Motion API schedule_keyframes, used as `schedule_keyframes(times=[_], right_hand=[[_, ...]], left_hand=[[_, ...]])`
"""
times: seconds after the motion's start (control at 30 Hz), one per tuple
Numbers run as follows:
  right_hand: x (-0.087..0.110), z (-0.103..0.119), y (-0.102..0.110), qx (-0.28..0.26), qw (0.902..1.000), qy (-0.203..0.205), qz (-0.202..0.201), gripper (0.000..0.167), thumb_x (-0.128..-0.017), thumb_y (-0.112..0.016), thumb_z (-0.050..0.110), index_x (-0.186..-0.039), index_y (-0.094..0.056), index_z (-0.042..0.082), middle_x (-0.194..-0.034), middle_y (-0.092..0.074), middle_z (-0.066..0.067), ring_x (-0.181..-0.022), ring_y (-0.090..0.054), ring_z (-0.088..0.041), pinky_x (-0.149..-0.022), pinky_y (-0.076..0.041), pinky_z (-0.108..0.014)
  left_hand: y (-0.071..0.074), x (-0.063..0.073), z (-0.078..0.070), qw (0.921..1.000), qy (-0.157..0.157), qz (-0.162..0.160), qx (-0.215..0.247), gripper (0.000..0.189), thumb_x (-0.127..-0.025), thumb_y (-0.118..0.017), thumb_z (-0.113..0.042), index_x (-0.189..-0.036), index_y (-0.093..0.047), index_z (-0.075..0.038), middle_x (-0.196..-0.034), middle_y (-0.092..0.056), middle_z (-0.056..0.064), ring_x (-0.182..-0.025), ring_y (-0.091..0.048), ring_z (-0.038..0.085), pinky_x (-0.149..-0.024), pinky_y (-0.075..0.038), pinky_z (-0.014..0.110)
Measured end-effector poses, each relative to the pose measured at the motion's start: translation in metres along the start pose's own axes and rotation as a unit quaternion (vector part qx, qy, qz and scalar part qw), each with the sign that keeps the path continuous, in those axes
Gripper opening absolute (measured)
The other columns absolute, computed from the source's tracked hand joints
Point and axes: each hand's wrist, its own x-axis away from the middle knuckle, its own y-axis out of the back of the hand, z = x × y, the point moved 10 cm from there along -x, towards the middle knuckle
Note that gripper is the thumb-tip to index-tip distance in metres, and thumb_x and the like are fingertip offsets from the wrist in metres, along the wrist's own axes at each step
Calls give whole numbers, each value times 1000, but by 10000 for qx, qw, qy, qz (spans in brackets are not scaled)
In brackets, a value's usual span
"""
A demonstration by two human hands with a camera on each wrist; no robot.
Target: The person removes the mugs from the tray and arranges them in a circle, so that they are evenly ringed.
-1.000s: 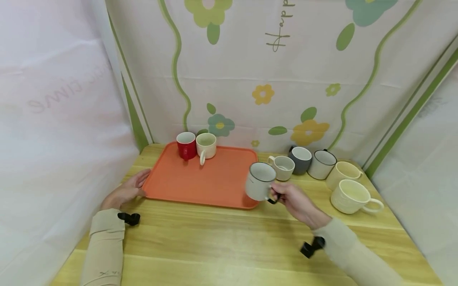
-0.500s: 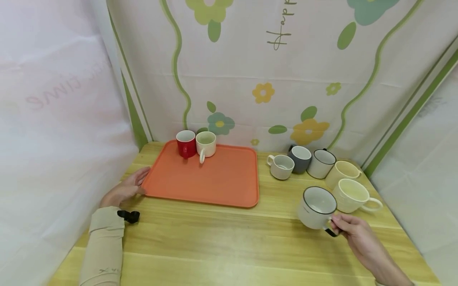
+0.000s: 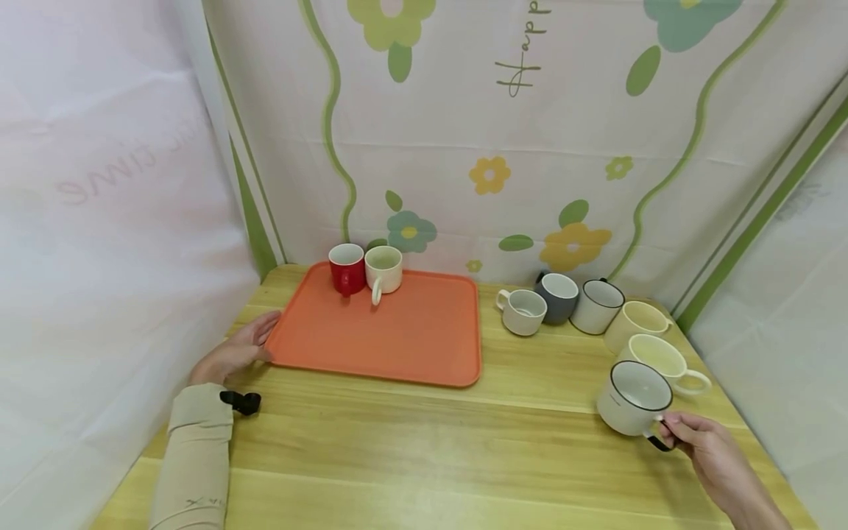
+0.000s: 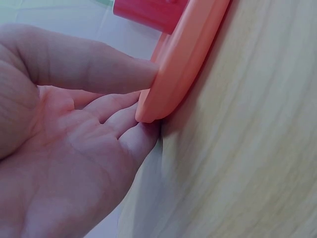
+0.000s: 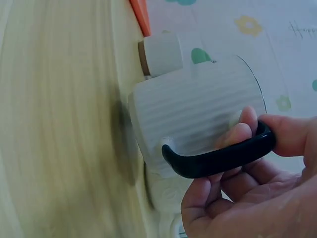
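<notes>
head view: right fingers pinch mug by rightward handle, axis near upright; left fingers pinch tray.

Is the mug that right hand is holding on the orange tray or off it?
Off. The right hand holds the black-rimmed mug by its handle, and table shows between mug and orange tray.

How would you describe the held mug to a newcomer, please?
On the table, look right of the orange tray. Frontmost there is a white, dark-rimmed mug. Unlike the cream mug behind and every other, it is held: the right hand grips its black handle.
</notes>
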Motion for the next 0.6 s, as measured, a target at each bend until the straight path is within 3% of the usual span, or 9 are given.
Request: schedule_keyframes(times=[0.3, 0.53, 0.6], right_hand=[[-3, -16, 13, -488, 9987, -53, -121, 41, -110, -42, -1, -93, -77, 12, -86, -72, 4, -75, -60, -9, -72, -47, -21], [-8, -23, 13, -471, 9987, -179, -27, 39, -110, -43, 0, -95, -77, 12, -87, -73, 4, -76, -63, -9, -72, -50, -21], [-9, -23, 14, -209, 9992, -343, -77, 36, -110, -45, 3, -97, -77, 10, -88, -73, 4, -77, -64, -9, -73, -51, -21]], left_hand=[[0, -2, 3, 9998, 108, -27, -159, 105, -83, -61, 18, -166, 2, 8, -173, 7, 33, -158, 3, 58, -94, -41, 2], [0, -2, 1, 9999, 66, -44, -140, 105, -83, -61, 18, -166, 2, 9, -173, 7, 33, -158, 3, 59, -94, -42, 3], [1, -2, 1, 9999, 65, -59, -134, 105, -82, -61, 18, -166, 2, 9, -173, 6, 33, -158, 2, 59, -94, -42, 3]])
